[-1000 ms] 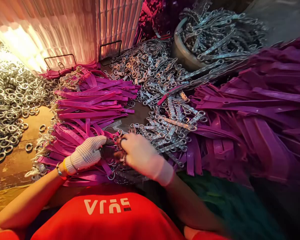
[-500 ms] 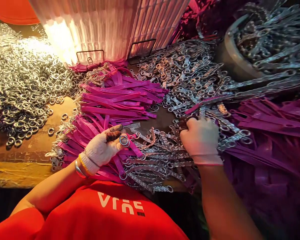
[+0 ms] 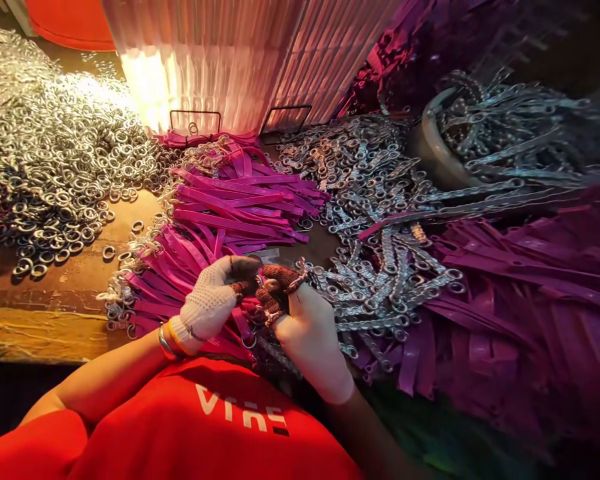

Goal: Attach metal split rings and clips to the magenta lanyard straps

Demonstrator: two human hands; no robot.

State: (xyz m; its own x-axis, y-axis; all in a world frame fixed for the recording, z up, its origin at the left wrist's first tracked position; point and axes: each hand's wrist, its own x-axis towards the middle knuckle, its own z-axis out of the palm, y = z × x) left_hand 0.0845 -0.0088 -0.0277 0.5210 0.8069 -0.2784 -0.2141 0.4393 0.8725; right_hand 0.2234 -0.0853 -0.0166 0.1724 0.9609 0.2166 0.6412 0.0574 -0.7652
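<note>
My left hand [image 3: 211, 300], in a white knit glove with dark fingertips, is closed on a magenta strap [image 3: 253, 303] that shows only in part. My right hand [image 3: 307, 327], also gloved, meets it from the right with its fingers bent together. Whatever the right fingers pinch is hidden by the dark glove tips. Beneath and left of the hands lie rows of magenta straps [image 3: 180, 257] with metal rings at their left ends. Twisted metal links with eye ends [image 3: 375, 287] are heaped just right of the right hand.
Loose metal rings [image 3: 60, 180] are piled at the left. A bucket [image 3: 433, 143] of long metal links stands at the back right, with a purple strap heap [image 3: 520, 320] in front of it. A ribbed translucent panel [image 3: 220, 67] rises at the back.
My right hand has come left from the metal links to meet my left hand. The rings seen at my left fingertips are now hidden. The view has shifted slightly.
</note>
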